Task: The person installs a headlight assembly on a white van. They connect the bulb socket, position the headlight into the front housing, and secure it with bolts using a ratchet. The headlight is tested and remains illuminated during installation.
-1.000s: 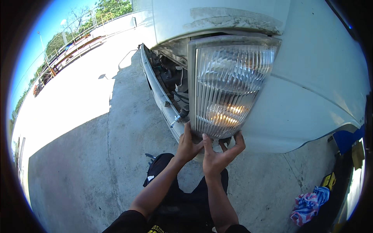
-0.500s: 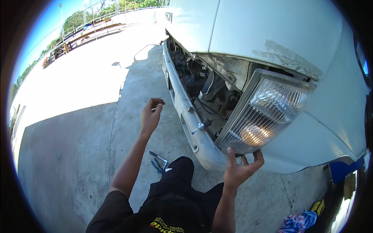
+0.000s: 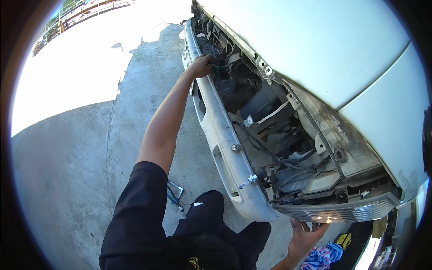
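While L hand [image 3: 202,66] sits over bumper's [image 3: 219,126] inner edge, twd far end, fingers curled (contents, if any, can't tell), R hand [image 3: 305,240] is part-open below bumper's near end, tips agst lower edge of ribbed lamp [image 3: 342,212]; firmness of hold can't tell. Lamp: just past bumper's near end, amber glow showing. Silver/blk fitting [image 3: 253,178]: atop bumper, near end. Wiring [image 3: 272,156]: bumper's inner side. Hand tools [image 3: 175,194]: floor, bumper's outer side.

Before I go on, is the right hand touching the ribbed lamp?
Touching: in the head view, fingers of the right hand meet the lower edge of the ribbed lamp, with no gap visible.
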A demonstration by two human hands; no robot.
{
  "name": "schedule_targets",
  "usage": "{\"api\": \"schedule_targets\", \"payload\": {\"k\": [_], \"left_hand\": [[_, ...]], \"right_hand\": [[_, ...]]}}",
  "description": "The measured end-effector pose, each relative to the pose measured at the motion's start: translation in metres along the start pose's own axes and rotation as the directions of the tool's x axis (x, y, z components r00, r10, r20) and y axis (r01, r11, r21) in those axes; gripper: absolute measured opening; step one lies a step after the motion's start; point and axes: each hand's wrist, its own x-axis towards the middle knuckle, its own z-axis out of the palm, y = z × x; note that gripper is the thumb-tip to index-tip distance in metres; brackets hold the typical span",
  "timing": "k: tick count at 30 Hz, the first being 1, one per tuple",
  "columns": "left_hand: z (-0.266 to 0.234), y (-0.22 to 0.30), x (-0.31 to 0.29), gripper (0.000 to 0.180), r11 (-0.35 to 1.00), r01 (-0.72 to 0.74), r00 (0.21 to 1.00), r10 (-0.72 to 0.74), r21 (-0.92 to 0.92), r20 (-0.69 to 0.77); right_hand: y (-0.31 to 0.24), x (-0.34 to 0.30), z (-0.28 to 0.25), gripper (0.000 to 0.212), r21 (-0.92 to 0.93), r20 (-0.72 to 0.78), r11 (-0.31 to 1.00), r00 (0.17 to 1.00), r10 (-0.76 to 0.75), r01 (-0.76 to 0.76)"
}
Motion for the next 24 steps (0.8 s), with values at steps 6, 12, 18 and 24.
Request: {"api": "schedule_targets", "payload": {"k": [6,12,18,24], "left_hand": [[0.019,-0.041,0.054,0.029,0.974,0.117,0.989,-0.131,0.193,0.063],[0.019,-0.030,0.079,0.027,0.900,0.244,0.953,-0.292,0.360,0.083],[0.024,-0.020,0.085,0.049,0.870,0.260,0.909,-0.367,0.420,0.197],[0.030,-0.027,0.079,0.054,0.910,0.250,0.946,-0.303,0.331,0.118]], "right_hand": [[0.000,0.005,-0.006,0.109,-0.077,-0.038,0.983,0.986,0.161,-0.164],[0.009,0.004,-0.004,0.112,-0.122,-0.089,0.992,0.996,-0.029,0.018],[0.005,0.009,-0.004,0.098,-0.250,-0.014,0.964,0.996,0.087,-0.087],[-0.010,0.011,-0.002,0.083,-0.304,0.023,0.947,0.993,0.112,-0.100]]}}
